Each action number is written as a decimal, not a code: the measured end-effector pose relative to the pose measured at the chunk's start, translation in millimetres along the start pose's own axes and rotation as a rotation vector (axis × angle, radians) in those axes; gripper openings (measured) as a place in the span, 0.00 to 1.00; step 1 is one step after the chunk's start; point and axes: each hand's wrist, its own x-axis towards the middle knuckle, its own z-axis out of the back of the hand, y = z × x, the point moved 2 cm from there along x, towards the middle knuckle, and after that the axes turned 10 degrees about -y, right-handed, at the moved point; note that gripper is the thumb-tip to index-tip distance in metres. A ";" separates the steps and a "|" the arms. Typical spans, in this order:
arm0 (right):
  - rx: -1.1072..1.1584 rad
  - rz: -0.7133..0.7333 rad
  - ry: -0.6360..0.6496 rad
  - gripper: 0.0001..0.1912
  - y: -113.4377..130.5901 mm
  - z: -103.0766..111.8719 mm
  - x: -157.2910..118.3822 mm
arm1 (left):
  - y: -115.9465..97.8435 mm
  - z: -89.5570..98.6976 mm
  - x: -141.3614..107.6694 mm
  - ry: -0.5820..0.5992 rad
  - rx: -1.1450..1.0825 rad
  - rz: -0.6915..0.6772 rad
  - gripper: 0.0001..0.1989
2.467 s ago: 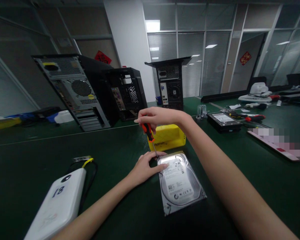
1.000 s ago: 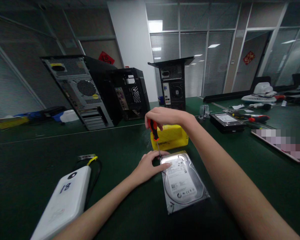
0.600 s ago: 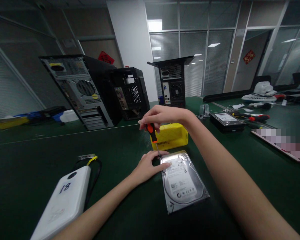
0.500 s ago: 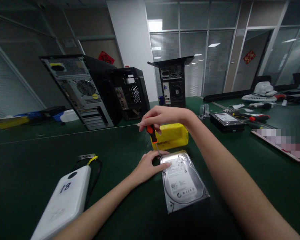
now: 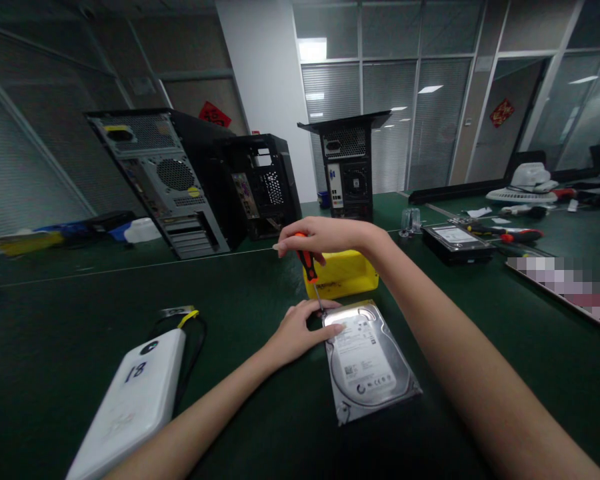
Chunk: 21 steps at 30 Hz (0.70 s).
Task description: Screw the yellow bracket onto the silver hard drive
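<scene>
A silver hard drive (image 5: 367, 360) with a white label lies flat on the dark green table. My left hand (image 5: 300, 328) grips its far left corner, thumb on the label side and fingers along the back edge. Above that corner, my right hand (image 5: 320, 239) is closed around the orange and black handle of a screwdriver (image 5: 310, 263). The shaft points down, its tip at the drive's far left corner by my left fingers. Whether the tip sits in a screw is too small to tell. A yellow box-like object (image 5: 347, 275) stands just behind the drive.
On the left lies a white device marked 18 (image 5: 130, 393) with a dark cord. Computer cases (image 5: 205, 180) stand behind. To the right are another hard drive (image 5: 455, 241), red-handled pliers (image 5: 523, 235), a clear plastic piece (image 5: 410, 221) and a partly pixelated flat panel (image 5: 560, 287).
The screwdriver's handle has turned a little in my right fingers, and that hand's grip has shifted slightly. My left hand and the hard drive stay together as before.
</scene>
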 end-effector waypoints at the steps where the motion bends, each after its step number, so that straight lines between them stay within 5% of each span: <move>1: -0.026 -0.005 -0.016 0.19 -0.7 0.6 0.0 | 0.6 -0.3 0.1 0.002 0.000 -0.003 0.24; 9: -0.088 -0.108 -0.074 0.27 3.6 3.2 -4.5 | 0.4 0.3 -0.1 0.004 -0.004 0.007 0.24; 21: 0.116 -0.218 0.007 0.19 2.0 12.0 -8.6 | -3.4 2.7 -0.9 0.014 0.000 0.016 0.25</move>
